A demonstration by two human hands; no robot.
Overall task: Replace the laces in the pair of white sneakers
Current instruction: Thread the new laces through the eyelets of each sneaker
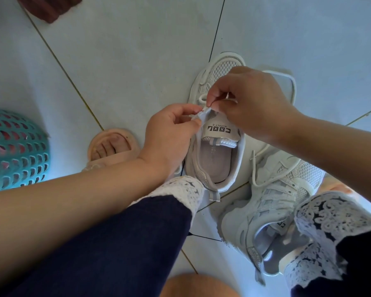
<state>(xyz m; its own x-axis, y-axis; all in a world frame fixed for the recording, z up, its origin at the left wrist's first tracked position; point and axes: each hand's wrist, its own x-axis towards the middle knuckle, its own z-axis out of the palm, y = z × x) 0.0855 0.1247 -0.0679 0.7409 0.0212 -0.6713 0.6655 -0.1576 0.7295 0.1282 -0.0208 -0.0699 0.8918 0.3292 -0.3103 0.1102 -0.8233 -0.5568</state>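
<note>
While left hand (169, 130) pinches sneaker (217, 133), right hand (247, 101) pinches lace (201, 99) | lace end hidden

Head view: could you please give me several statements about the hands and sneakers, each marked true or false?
1. The right hand pinches a white lace above the open sneaker. True.
2. The left hand hangs idle, holding nothing. False: it grips that sneaker's upper.
3. A teal basket stands at the left. True.
4. The second sneaker lies inside the basket. False: it lies on the floor.
</note>
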